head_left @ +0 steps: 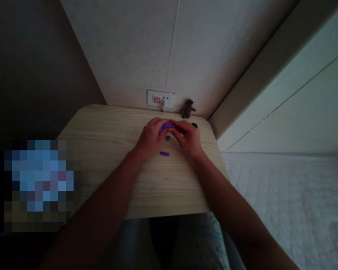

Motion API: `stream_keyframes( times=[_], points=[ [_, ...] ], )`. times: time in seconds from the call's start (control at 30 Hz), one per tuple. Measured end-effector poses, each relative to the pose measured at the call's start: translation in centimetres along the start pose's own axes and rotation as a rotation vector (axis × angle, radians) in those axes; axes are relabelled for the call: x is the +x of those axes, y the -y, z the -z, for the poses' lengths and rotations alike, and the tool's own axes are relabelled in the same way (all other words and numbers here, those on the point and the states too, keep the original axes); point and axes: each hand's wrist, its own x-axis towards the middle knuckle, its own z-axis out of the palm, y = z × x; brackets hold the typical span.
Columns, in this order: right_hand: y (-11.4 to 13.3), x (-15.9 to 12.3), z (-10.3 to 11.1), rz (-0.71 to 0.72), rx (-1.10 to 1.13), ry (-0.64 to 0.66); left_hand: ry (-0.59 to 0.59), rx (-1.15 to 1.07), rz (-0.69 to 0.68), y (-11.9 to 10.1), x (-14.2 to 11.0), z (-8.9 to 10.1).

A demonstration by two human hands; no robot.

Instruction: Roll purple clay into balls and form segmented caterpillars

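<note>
Both hands meet over the far part of a light wooden table (107,150). My left hand (152,138) and my right hand (188,138) have their fingers curled round a lump of purple modelling clay (165,126), which shows between the fingertips. A small round purple bit (167,138) lies on the table just under the hands. A short flattened purple strip (164,153) lies a little nearer to me, between the wrists.
A small dark figurine (187,108) stands at the table's back edge, with a small black object (194,125) beside my right hand. A wall socket with a plug (161,99) is behind. A white bed (284,202) lies right; a blurred patch sits left.
</note>
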Motion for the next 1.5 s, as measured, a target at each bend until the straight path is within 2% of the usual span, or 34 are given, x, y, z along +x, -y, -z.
stream_keyframes(
  times=[0.13, 0.27, 0.4, 0.57, 0.73, 0.97, 1.2, 1.4, 1.5],
  points=[
    [1.4, 0.7, 1.1, 0.046, -0.111, 0.075, -0.008, 0.003, -0.014, -0.3, 0.0, 0.6],
    [2.5, 1.0, 1.7, 0.115, -0.232, 0.145, 0.034, -0.008, -0.046, -0.3, 0.0, 0.8],
    [2.3, 1.1, 1.3, 0.095, -0.279, 0.106, 0.062, 0.001, -0.064, -0.5, -0.1, 0.8],
    [1.6, 1.0, 0.1, -0.061, -0.098, -0.01, 0.049, 0.018, -0.049, -0.9, -0.1, 0.9],
    [1.9, 1.1, -0.4, -0.211, 0.199, -0.032, 0.005, -0.038, -0.015, -1.3, -0.1, 1.0],
    [2.4, 1.2, -0.4, -0.255, 0.337, -0.026, -0.02, -0.255, 0.14, -1.8, -0.1, 0.8],
    [2.1, 1.1, -0.8, -0.188, 0.302, -0.001, -0.031, -0.582, 0.326, -1.7, 0.1, 0.1],
    [1.7, 0.7, 0.2, -0.014, 0.136, 0.045, -0.024, -0.488, 0.29, -1.1, -0.1, 0.4],
    [2.0, 0.5, 0.7, 0.025, -0.003, 0.07, 0.01, -0.448, 0.263, -1.3, -0.2, 0.7]
  ],
)
